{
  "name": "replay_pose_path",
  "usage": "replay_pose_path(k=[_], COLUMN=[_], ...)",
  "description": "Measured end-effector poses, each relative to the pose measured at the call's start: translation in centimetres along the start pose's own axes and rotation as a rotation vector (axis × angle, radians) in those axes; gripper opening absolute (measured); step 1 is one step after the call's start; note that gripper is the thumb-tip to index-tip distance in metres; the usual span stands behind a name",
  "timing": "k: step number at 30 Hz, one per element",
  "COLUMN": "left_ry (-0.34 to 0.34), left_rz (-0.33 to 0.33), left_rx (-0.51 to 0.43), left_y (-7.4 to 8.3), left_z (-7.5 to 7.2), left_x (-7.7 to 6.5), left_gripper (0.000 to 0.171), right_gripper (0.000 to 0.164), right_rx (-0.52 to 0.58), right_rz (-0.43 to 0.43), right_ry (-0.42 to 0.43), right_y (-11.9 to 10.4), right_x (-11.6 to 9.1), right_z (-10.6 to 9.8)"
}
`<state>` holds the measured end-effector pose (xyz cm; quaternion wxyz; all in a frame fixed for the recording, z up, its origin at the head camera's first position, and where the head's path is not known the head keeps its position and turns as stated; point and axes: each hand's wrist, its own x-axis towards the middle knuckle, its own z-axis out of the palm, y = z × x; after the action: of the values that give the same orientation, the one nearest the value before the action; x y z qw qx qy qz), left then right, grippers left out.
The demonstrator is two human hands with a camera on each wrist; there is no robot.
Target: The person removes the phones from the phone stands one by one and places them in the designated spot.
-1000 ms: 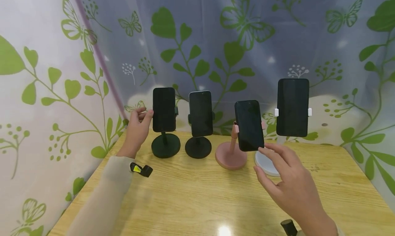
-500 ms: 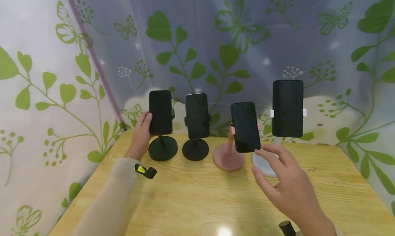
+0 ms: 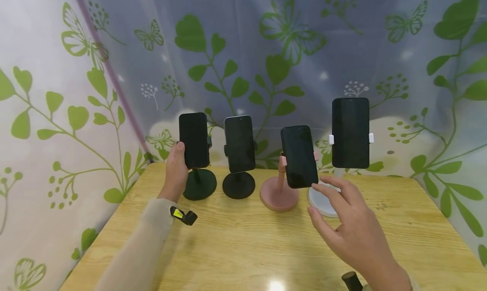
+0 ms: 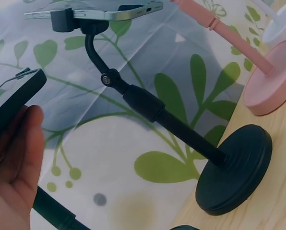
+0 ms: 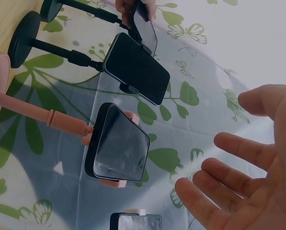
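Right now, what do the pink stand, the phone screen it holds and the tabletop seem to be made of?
Pink stand: probably matte plastic, given its even colour and ribbed collar, though coated metal is possible. Phone screen: looks like glossy glass, showing pale reflections. Tabletop: wood or printed laminate, slightly shiny, with yellow grain and one bright glare spot.

Leaf-printed cloth [image 3: 236, 41] is hanging behind a wooden table [image 3: 236, 240] and along both its sides, making a screened indoor nook; whether home or shop is lying beyond, the cloth is hiding.
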<state>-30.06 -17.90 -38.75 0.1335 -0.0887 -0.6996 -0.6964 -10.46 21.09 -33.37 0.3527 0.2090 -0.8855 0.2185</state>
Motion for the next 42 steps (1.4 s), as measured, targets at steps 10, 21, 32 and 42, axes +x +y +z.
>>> replay_pose_path(k=[10,21,32,42], left_ry=[0.178,0.526,0.539,0.276], left_rz=[0.1,0.106,0.371,0.225], left_rx=[-0.069,-0.166,-0.172,-0.134], left_y=[-0.3,3.3,7.5,11.1], left_z=[1.0,-0.7,-0.8,1.8], left_x=[-1.2,-5.0,-11.5,-16.8], left_gripper=[0.056,0.049,0.027,0.034], right_gripper=[0.048,0.055,0.059,0.057], right_rx=[0.006,0.031,0.051,0.07], right_rz=[-0.035,-0.029,0.009,0.053], right_ry=[0.034,0.077,0.082,0.093], right_y=[0.1,0.2,0.0,-0.4], right_x=[0.0,-0.2,-0.1,-0.1], right_z=[-0.5,-1.1,-1.4,-1.7])
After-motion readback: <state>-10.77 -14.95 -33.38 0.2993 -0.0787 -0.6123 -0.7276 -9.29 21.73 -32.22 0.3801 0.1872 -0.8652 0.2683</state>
